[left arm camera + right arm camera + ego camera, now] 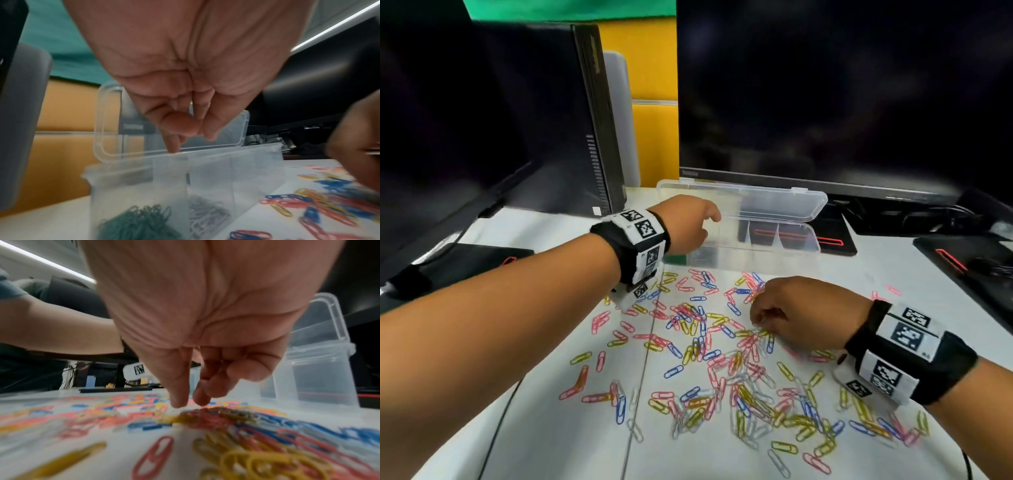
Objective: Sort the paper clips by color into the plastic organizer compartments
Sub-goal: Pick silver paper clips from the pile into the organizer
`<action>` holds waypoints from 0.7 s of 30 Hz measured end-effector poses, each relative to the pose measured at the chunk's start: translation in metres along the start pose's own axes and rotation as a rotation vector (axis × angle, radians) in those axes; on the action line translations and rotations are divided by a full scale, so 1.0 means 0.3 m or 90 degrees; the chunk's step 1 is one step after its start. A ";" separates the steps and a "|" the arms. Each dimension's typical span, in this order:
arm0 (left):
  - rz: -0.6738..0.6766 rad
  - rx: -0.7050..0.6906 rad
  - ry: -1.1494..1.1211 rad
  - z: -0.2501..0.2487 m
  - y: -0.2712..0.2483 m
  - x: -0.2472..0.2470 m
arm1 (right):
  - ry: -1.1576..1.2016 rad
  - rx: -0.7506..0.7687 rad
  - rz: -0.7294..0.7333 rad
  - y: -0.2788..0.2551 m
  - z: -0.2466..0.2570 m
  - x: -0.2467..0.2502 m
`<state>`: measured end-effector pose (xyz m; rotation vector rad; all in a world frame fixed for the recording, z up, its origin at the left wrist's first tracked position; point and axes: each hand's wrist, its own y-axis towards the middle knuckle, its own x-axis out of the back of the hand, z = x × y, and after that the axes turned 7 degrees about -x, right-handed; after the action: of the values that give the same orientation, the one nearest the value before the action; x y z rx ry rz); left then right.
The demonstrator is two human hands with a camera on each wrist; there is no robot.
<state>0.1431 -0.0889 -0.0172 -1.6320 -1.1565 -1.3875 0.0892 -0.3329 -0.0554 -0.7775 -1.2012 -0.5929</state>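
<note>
The far compartments of the clear plastic organizer (756,253) are hard to read through its frosted walls; only the left wrist view shows a heap of green paper clips (137,222) in the end compartment and white ones (207,214) in the next. The left hand (685,222) hides that end in the head view. It hangs over the organizer's left end, fingertips (174,146) bunched and pointing down at the rim; whether they pinch a clip I cannot tell. The right hand (798,308) is lowered over the loose paper clips (709,359), thumb and forefinger nearly meeting just above a red and yellow cluster (213,417); blur hides whether anything is gripped. Both wrists wear black bands with printed marker tags.

The organizer lies at the back edge of the white desk (551,445), lid (743,202) open and leaning toward a dark monitor (825,85). Pink, blue, yellow and white clips spread across the desk's middle to its front right corner. A second dark monitor (448,120) and a slim black computer (599,120) stand back left, with yellow and green panels behind.
</note>
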 end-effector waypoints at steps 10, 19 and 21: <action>0.259 -0.179 -0.031 -0.005 -0.534 -0.031 | 0.006 -0.017 -0.072 0.013 0.016 -0.013; 0.221 -0.134 0.021 0.049 -0.638 -0.085 | 0.029 -0.023 -0.103 0.020 0.004 -0.025; 0.226 -0.133 0.008 0.064 -0.638 -0.085 | 0.028 -0.027 -0.087 0.027 0.000 -0.023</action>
<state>-0.0289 -0.0069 -0.0538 -1.8646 -0.6866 -1.3142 0.0935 -0.3279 -0.0637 -0.7189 -1.2112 -0.7463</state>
